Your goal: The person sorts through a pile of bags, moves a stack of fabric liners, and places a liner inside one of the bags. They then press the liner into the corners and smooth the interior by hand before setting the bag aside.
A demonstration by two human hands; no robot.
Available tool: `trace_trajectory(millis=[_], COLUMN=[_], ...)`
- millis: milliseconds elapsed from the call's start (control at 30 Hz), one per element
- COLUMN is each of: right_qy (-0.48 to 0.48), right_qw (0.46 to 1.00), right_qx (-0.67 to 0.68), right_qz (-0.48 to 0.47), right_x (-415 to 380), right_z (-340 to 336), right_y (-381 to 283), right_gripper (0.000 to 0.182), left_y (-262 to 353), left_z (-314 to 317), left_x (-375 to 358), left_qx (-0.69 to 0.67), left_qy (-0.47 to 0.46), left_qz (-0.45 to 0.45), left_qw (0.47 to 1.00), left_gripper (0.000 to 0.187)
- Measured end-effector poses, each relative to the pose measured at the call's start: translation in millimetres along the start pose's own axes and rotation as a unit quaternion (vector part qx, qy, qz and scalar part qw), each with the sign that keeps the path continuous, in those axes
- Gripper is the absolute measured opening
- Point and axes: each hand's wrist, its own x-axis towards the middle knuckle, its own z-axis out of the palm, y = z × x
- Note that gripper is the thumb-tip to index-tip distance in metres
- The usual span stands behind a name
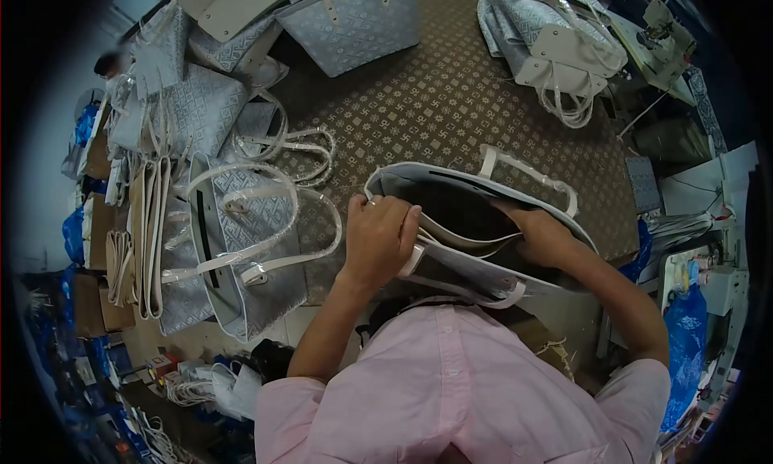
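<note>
The open handbag (471,277) is at the near side of the patterned table (451,93), just in front of the pink shirt (447,367). The left hand (382,237) is closed over the bag's rim at one end, thumb and fingers pinching it. The right hand (541,237) reaches into the mouth beside the pale inner divider (463,242); its fingertips are partly hidden, so whether they grip anything cannot be told.

A hard push by the right hand could crease the divider or strain its seam. If the left hand's pinch slackened, the rim might fold inward and the bag tip toward the shirt. The far handle (531,174) (glossy, apparently wrapped in clear film) could snag the right forearm on withdrawal.
</note>
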Motion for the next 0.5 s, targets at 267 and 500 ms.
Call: trace_trajectory(millis=[267, 500], right_qy=[-0.196, -0.122], right_qw=[0.977, 0.94], right_qx=[-0.03, -0.291], right_qz=[-0.081, -0.132], right_x=[-5, 7], right_z=[-8, 8], right_y=[-9, -62], right_gripper=[0.057, 0.021], left_y=[14, -23], left_z=[1, -7], left_x=[-35, -6], left_qx=[-0.017, -0.257], left_qy=[0.064, 0.125], left_qz=[-0.08, -0.245], left_qw=[0.995, 0.926], left_gripper=[0.024, 0.05])
